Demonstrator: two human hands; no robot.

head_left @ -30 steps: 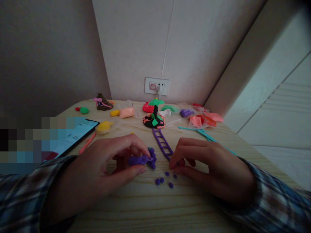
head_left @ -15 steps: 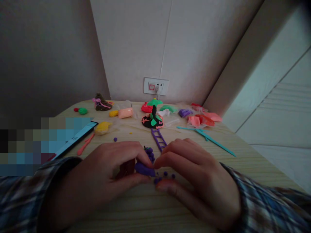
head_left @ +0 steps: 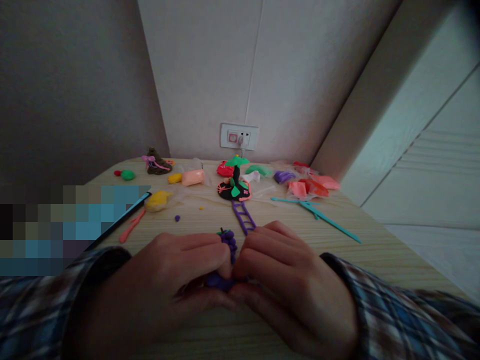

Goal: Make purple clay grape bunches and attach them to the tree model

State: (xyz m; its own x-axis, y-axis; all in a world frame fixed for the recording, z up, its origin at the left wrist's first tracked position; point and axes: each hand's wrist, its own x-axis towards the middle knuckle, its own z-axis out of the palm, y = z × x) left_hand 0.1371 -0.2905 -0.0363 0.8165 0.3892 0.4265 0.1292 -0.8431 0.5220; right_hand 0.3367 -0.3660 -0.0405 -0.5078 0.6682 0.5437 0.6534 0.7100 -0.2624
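Left hand [head_left: 161, 280]: thumb and forefinger pinched narrow on a lump of purple clay [head_left: 221, 281]. Right hand [head_left: 290, 282]: fingers bent, their tips and thumb closed on the lump's right end. The clay sits low between the two hands, at the near part of the worktop [head_left: 225, 340]. Both hands have knuckles up, fingers curled inward, fingertips meeting near centre; the forearms angle in from either side. The grapes [head_left: 230, 241] show just beyond the clay; the ladder [head_left: 243, 218] lies behind the right hand's knuckles.
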